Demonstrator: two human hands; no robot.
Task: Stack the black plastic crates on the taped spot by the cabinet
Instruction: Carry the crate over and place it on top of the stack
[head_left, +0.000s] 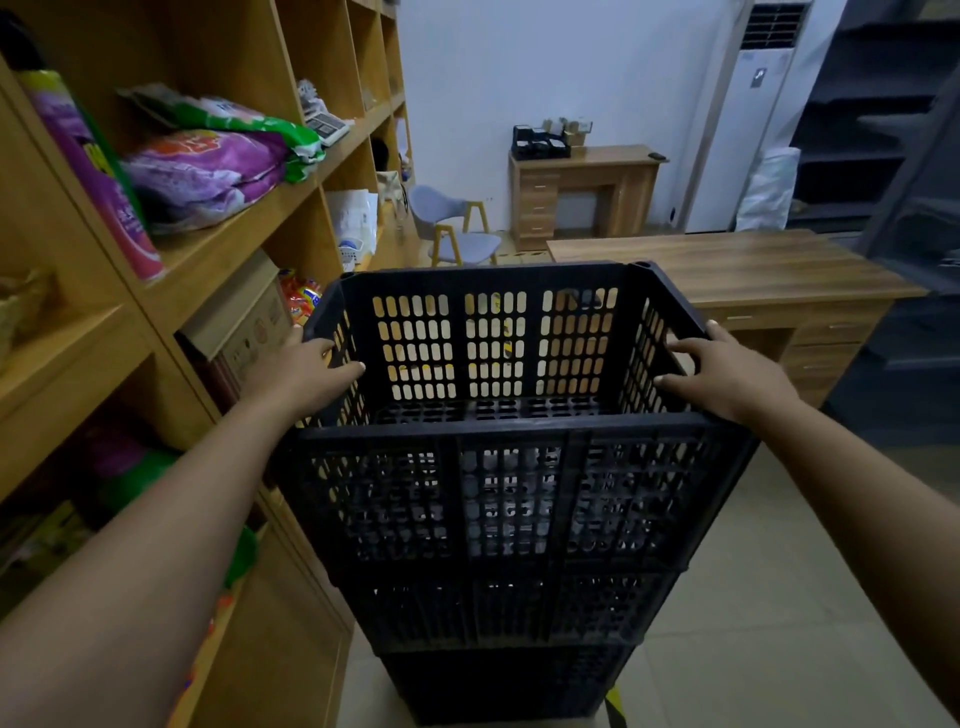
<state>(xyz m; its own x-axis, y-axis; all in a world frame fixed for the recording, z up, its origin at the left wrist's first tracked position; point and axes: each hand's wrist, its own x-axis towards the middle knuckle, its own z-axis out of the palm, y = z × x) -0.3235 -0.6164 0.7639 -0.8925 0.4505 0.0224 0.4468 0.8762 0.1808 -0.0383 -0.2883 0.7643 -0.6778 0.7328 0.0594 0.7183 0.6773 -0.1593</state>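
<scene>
A stack of black slotted plastic crates stands on the floor beside the wooden cabinet (171, 270). The top crate (498, 467) is empty and sits on a second crate (509, 608), with a third crate (498, 686) at the bottom. My left hand (306, 369) grips the top crate's left rim, fingers curled over the edge. On the right rim rests my right hand (727, 374), holding it the same way. A strip of yellow-and-black tape (615, 701) shows on the floor at the stack's lower right corner.
The cabinet shelves on the left hold purple and green bags (208, 161), a cardboard box (244, 317) and a calculator (327, 127). A long wooden desk (727, 265) stands behind the stack. A grey chair (452, 228), a small desk (582, 192) and dark shelving (883, 130) lie farther back.
</scene>
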